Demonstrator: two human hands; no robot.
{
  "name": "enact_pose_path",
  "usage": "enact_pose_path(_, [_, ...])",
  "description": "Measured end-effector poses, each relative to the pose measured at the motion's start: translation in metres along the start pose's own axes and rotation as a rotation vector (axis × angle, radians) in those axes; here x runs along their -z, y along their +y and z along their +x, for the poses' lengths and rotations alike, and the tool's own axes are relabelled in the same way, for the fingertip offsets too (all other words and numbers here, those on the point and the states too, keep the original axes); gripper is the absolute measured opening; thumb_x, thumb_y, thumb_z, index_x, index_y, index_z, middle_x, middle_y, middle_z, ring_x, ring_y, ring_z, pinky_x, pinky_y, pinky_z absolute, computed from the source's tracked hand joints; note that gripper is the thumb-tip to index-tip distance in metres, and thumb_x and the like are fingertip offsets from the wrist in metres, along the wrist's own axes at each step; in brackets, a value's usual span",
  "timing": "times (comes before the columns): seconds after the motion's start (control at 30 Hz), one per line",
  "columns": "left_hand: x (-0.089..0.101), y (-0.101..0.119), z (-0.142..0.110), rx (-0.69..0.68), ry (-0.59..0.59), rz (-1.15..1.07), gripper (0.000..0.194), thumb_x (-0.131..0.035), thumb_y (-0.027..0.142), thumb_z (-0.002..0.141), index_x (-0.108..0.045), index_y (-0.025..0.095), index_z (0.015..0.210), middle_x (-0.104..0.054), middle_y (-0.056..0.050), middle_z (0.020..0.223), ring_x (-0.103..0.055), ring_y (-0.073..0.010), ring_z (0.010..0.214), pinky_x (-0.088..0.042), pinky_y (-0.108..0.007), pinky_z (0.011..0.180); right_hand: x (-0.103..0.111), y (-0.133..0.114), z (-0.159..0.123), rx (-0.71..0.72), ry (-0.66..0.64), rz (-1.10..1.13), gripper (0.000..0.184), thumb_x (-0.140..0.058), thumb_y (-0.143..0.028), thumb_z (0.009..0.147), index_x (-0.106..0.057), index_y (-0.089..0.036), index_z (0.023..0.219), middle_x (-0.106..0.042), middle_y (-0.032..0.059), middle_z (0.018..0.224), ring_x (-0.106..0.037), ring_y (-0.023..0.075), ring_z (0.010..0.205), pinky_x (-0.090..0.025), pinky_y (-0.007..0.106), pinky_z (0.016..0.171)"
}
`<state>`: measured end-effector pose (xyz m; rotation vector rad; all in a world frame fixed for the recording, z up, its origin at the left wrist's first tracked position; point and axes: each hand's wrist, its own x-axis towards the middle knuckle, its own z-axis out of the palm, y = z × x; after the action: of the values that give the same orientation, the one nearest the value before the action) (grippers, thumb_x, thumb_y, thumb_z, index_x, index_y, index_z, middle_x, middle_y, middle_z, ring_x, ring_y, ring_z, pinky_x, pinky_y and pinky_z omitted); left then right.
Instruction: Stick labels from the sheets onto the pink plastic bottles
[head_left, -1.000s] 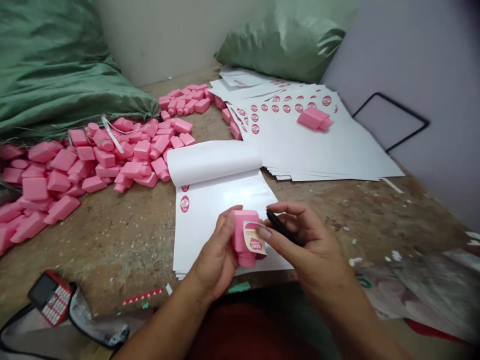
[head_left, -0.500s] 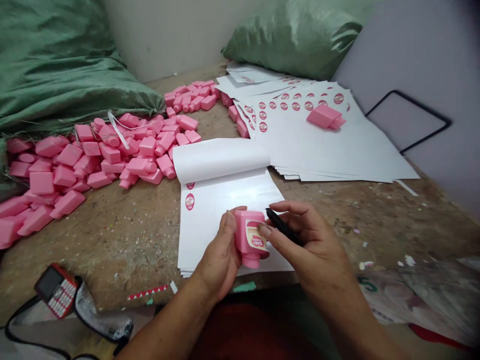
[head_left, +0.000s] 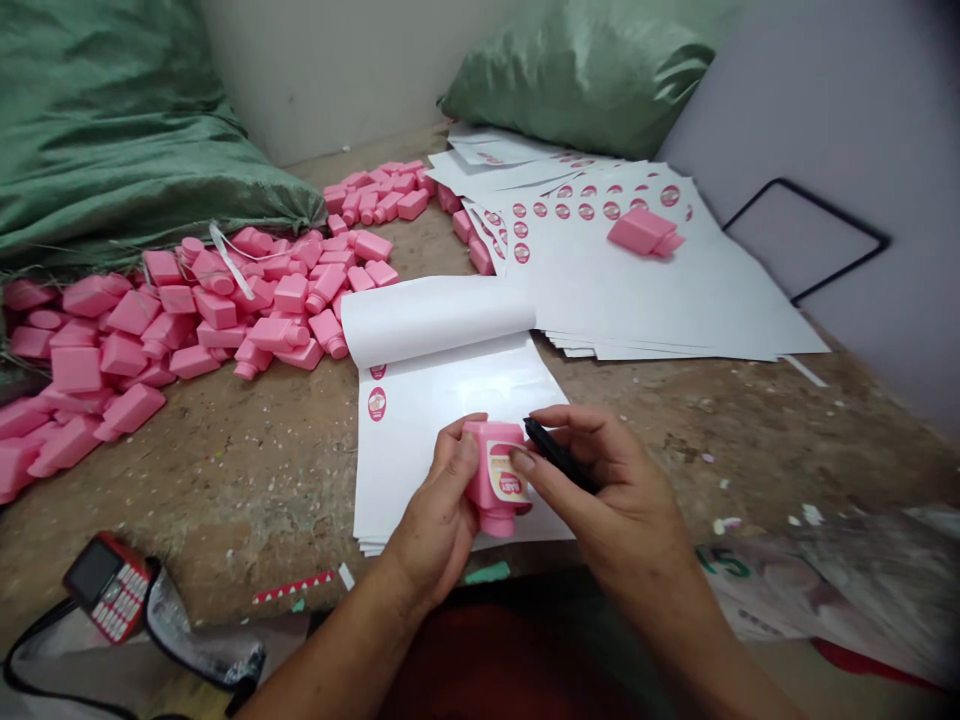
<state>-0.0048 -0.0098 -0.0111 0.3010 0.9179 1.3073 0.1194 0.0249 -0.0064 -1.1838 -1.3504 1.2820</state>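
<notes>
At six o'clock, a pink bottle (head_left: 485,480) is gripped by the left hand (head_left: 435,515); its label (head_left: 508,484), seemingly almost applied, is touched by the right hand (head_left: 619,480), in which a black tool (head_left: 559,456) is held. Heaped bottles (head_left: 215,308) at nine o'clock seem left unlabelled.

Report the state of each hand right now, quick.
Left hand: closed, holding a pink bottle.
Right hand: closed, holding a slim black tool, thumb at the bottle's label.
</notes>
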Motion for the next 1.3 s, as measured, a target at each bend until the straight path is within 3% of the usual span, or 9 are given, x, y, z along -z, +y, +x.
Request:
enact_pose_path(0.13, [0.0013, -0.0018, 0.0019, 0.017, -0.001, -0.024, 0.034, -0.061, 0.044, 0.089, -0.054, 0.023, 0.115, -0.064, -0.004, 0.104, -0.063, -0.0178, 0.093, -0.052, -0.033, 0.084, 0.0004, 0.001, 0.0027, -0.001, -0.002, 0.039, 0.023, -0.072, -0.027, 0.078, -0.061, -0.026, 0.098, -0.067, -0.0004, 0.087, -0.063, 0.0181, 0.08, -0.052, 0.029, 0.069])
enact_pose_path(0.43, [0.0016, -0.0024, 0.0048, 0.048, -0.036, -0.093, 0.038, -0.065, 0.046, 0.085, -0.051, 0.022, 0.112, -0.064, -0.006, 0.106, -0.064, -0.0203, 0.093, -0.055, -0.038, 0.081, 0.0013, 0.0029, 0.0045, -0.061, -0.008, 0.125, 0.028, -0.074, -0.031, 0.077, -0.06, -0.027, 0.101, -0.065, -0.0029, 0.077, -0.06, 0.015, 0.064, -0.049, 0.025, 0.054])
enact_pose_path(0.67, [0.005, -0.0027, 0.0061, 0.017, -0.043, -0.052, 0.032, -0.057, 0.043, 0.091, -0.051, 0.023, 0.115, -0.064, -0.006, 0.107, -0.063, -0.0189, 0.095, -0.054, -0.036, 0.082, -0.0005, 0.0004, 0.0065, -0.063, 0.013, 0.097, 0.031, -0.076, -0.034, 0.075, -0.06, -0.025, 0.101, -0.066, -0.0015, 0.076, -0.059, 0.0155, 0.064, -0.048, 0.026, 0.055])
enact_pose_path(1.0, [0.0064, -0.0037, 0.0056, -0.009, -0.018, -0.012, 0.038, -0.065, 0.046, 0.086, -0.054, 0.024, 0.114, -0.064, -0.005, 0.107, -0.062, -0.0193, 0.097, -0.05, -0.034, 0.085, -0.0005, 0.0031, 0.0048, -0.049, 0.013, -0.004, 0.031, -0.072, -0.037, 0.079, -0.059, -0.026, 0.105, -0.067, -0.0008, 0.081, -0.061, 0.0181, 0.071, -0.048, 0.03, 0.063])
enact_pose_path(1.13, [0.0033, -0.0014, 0.0029, -0.03, 0.003, 0.032, 0.042, -0.069, 0.044, 0.083, -0.053, 0.024, 0.116, -0.065, -0.004, 0.106, -0.062, -0.0161, 0.093, -0.047, -0.026, 0.078, -0.003, 0.0033, 0.001, 0.024, 0.02, -0.157, 0.026, -0.066, -0.035, 0.082, -0.059, -0.028, 0.107, -0.067, -0.0002, 0.084, -0.063, 0.0202, 0.076, -0.048, 0.032, 0.066])
enact_pose_path(1.3, [0.0007, 0.0001, -0.0032, -0.019, -0.005, 0.105, 0.042, -0.07, 0.025, 0.083, -0.049, 0.023, 0.119, -0.067, -0.003, 0.102, -0.063, -0.0141, 0.091, -0.045, -0.025, 0.079, -0.0003, 0.0038, 0.0009, 0.289, 0.056, -0.537, 0.02, -0.059, -0.034, 0.088, -0.065, -0.027, 0.105, -0.072, 0.0046, 0.093, -0.066, 0.0256, 0.08, -0.045, 0.039, 0.071])
